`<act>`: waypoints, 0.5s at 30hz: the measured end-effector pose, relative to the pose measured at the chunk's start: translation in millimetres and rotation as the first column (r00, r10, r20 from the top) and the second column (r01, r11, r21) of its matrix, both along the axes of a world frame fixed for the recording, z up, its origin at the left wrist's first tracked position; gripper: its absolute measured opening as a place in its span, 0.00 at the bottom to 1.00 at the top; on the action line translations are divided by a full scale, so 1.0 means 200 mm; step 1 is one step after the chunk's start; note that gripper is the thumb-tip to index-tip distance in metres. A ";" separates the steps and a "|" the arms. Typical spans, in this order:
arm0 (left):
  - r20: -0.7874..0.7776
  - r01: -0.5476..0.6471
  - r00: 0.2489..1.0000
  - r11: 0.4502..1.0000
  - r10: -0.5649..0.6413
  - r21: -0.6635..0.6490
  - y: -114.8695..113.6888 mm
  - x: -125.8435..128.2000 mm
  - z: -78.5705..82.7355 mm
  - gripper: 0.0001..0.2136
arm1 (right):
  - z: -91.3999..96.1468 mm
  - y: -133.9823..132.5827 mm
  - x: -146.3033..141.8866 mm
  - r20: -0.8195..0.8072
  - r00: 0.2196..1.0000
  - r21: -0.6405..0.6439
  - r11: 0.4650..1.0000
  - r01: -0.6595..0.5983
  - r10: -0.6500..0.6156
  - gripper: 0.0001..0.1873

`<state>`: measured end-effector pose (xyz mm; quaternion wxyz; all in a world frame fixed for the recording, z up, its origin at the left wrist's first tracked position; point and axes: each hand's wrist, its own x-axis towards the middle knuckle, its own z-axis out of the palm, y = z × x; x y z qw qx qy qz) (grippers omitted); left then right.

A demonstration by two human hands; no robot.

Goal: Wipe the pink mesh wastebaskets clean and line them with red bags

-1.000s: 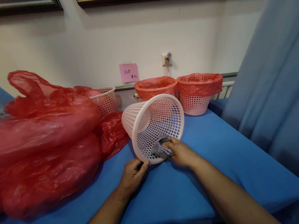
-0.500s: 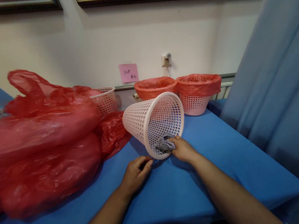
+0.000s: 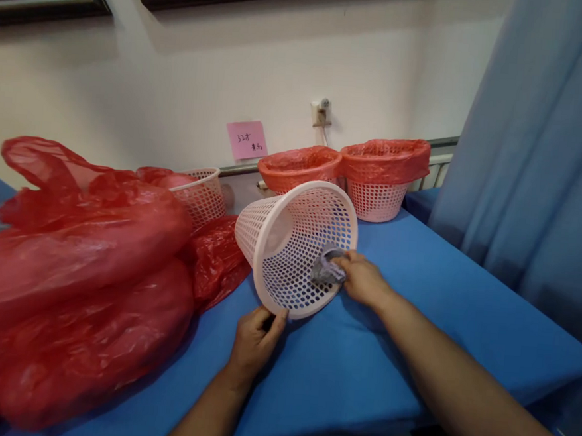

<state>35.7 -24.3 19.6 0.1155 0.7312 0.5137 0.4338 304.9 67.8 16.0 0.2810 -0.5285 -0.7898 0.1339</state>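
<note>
A pale pink perforated wastebasket (image 3: 264,236) lies on its side on the blue-covered table, its mouth turned toward me. My left hand (image 3: 256,338) pinches the lower front of its rim between thumb and fingers. In my right hand (image 3: 364,278) is a bunched grey cloth (image 3: 328,267), held just inside the mouth at the lower right wall. The fingertips of my right hand are partly hidden by the cloth.
Red plastic bags (image 3: 92,284) bulge across the left side. Behind stand a bare basket (image 3: 205,199) and two baskets lined with red bags, a left one (image 3: 299,169) and a right one (image 3: 377,197). A blue curtain (image 3: 530,148) hangs at the right.
The wastebasket has turned so its mouth faces me more and its bottom shows. My left hand has moved slightly left, now on the rim. The cloth has shifted slightly right and up.
</note>
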 end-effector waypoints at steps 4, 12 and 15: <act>0.031 -0.032 0.999 0.997 0.030 0.067 -0.01 0.00 0.02 0.18 | 0.05 0.05 0.08 -0.022 0.953 0.069 0.950 0.303 -0.302 0.29; -0.024 0.117 0.992 0.975 -0.124 -0.188 0.02 0.02 -0.03 0.15 | -0.09 -0.04 -0.15 -0.258 0.936 -0.146 0.948 -0.284 0.241 0.28; -0.007 0.197 0.979 0.945 -0.206 -0.262 0.04 0.03 -0.08 0.13 | -0.12 -0.07 -0.23 -0.431 0.822 -0.112 0.881 -0.459 0.373 0.26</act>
